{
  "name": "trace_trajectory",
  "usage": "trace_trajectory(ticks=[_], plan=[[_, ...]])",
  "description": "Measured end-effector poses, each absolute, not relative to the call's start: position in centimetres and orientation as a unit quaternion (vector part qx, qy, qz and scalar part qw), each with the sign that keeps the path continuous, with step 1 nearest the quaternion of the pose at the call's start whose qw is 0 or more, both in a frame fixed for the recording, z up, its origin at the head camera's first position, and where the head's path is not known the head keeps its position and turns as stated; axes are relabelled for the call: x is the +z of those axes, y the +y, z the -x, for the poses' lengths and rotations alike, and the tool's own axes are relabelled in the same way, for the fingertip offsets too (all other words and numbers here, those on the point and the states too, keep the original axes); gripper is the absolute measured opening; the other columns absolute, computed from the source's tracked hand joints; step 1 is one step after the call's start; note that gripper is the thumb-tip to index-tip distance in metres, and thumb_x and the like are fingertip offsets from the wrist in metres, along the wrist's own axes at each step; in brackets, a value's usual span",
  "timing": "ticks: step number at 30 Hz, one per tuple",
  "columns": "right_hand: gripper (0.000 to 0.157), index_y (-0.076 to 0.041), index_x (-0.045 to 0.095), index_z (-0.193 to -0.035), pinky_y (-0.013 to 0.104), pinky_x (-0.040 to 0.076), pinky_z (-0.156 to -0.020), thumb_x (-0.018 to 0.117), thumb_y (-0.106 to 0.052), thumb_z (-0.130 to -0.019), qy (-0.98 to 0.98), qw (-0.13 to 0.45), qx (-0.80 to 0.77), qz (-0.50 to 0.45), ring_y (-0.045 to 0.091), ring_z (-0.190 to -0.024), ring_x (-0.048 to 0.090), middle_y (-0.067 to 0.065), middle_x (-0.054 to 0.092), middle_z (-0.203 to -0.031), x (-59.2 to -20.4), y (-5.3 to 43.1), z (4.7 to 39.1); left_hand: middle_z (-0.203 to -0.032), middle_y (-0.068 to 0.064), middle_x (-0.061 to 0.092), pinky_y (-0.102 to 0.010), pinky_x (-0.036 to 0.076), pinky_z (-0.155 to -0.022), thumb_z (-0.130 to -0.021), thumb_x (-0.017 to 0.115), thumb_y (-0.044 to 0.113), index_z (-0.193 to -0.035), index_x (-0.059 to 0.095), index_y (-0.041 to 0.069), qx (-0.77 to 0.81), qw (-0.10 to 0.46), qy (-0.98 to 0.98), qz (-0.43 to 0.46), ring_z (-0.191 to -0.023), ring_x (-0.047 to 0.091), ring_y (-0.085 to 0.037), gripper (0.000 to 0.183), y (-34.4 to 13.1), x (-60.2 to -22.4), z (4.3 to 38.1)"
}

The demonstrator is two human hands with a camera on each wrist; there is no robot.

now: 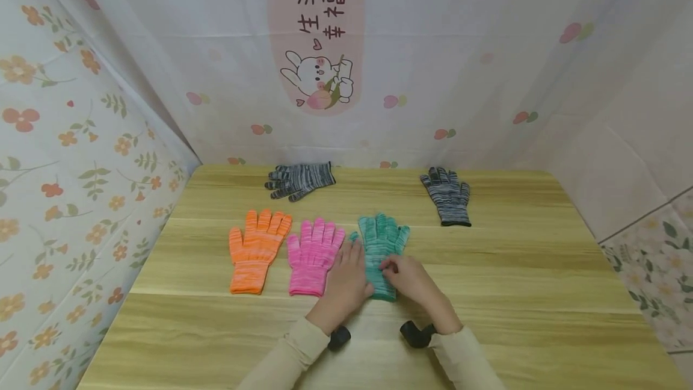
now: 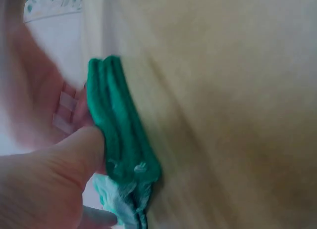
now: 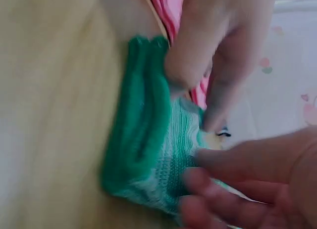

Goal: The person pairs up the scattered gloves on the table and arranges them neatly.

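Note:
A green-and-white knit glove (image 1: 381, 248) lies on the wooden table, fingers pointing away, its dark green cuff (image 3: 141, 105) nearest me. My left hand (image 1: 349, 275) rests along its left side with fingers extended; in the left wrist view the thumb (image 2: 86, 145) touches the cuff edge. From the right, my right hand (image 1: 408, 278) pinches the glove's surface just above the cuff with curled thumb and fingers (image 3: 213, 189). A pink glove (image 1: 314, 251) lies just left of my left hand, and an orange glove (image 1: 254, 248) beyond it.
Two grey-and-black gloves lie toward the back: one sideways (image 1: 300, 180) at the left, one upright (image 1: 448, 196) at the right. The wooden table (image 1: 541, 294) ends against a printed cloth (image 1: 433, 77) behind. Black wrist devices (image 1: 415, 334) sit by both wrists.

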State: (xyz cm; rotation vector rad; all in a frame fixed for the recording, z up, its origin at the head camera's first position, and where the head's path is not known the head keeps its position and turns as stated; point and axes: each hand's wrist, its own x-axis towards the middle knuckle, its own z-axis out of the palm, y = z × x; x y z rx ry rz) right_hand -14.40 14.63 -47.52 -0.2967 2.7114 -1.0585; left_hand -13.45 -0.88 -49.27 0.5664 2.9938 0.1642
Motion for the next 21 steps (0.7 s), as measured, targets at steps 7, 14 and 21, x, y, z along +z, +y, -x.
trace_trajectory(ticks=[7,14,21], plan=[[0.020,-0.001,0.066,-0.099,0.027,0.042,-0.053,0.057,-0.017,-0.090,0.943,0.051,-0.326,0.048,0.016,-0.059,0.052,0.008,0.061,-0.074,-46.6,13.4,20.0,-0.146,-0.013,0.036,-0.039,0.030,-0.112,-0.081,0.061,0.023,-0.138,0.040,0.002,0.038,0.025,0.974,-0.223,-0.136,0.034,-0.027,0.064,-0.5,-49.4,13.1],[0.024,-0.004,0.068,-0.091,0.031,0.048,-0.061,0.061,-0.027,-0.088,0.955,0.136,-0.263,0.019,0.020,-0.073,0.060,0.009,0.068,-0.091,-46.5,12.7,23.4,-0.147,-0.009,0.037,-0.038,0.030,-0.112,-0.083,0.058,0.023,-0.138,0.042,0.003,0.034,0.029,0.972,-0.229,-0.136,0.034,-0.025,0.060,-0.4,-49.6,12.8],[0.015,-0.003,0.066,-0.092,0.034,0.050,-0.071,0.062,-0.016,-0.086,0.942,0.112,-0.314,0.042,0.022,-0.081,0.059,0.011,0.066,-0.093,-47.1,12.5,24.5,-0.148,-0.007,0.036,-0.037,0.029,-0.112,-0.086,0.054,0.025,-0.140,0.040,0.005,0.026,0.026,0.971,-0.237,-0.137,0.033,-0.026,0.059,-0.4,-50.0,12.7]])
